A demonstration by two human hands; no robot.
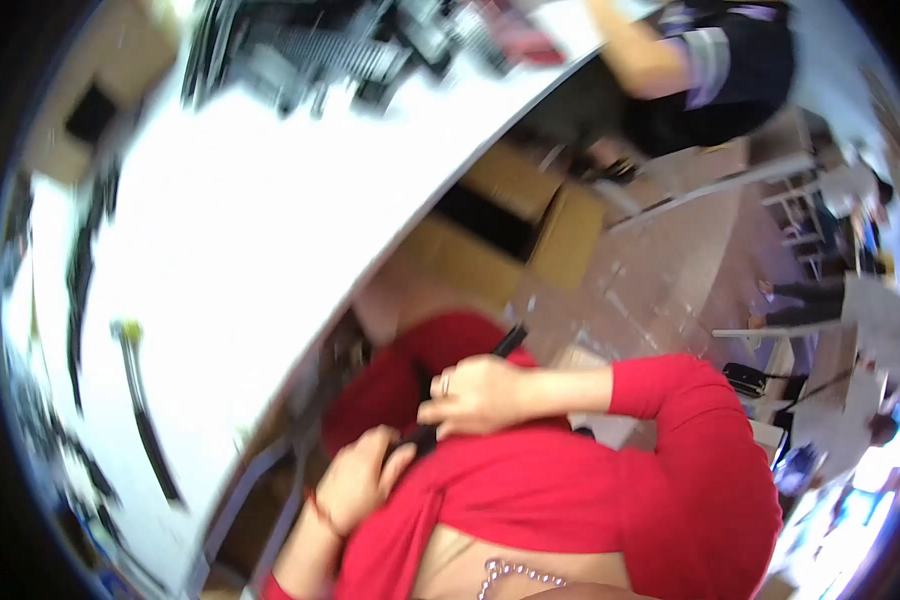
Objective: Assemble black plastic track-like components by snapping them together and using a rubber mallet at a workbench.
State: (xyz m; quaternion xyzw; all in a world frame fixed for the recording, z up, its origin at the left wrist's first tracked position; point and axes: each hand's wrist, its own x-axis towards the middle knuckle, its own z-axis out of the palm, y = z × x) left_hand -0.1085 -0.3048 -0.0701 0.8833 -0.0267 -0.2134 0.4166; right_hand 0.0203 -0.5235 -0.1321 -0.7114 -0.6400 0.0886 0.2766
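A black rod-like thing (511,341) lies across my lap, close to my red top. My right hand (477,395), with a ring on one finger, is closed round its middle. Lower and to the left, my left hand (358,482) grips the other part of it, a red band at its wrist. Both hands cover much of the thing, and blur hides its exact kind. On the white table to my left lies a hammer (142,420) with a yellowish head and a dark handle, apart from both hands.
The white table's (270,240) edge runs diagonally past my lap. Blurred black and grey parts (320,55) crowd its far end. An open cardboard box (570,235) stands on the floor beyond my knees. Another person's arm (640,50) reaches over the table's far corner.
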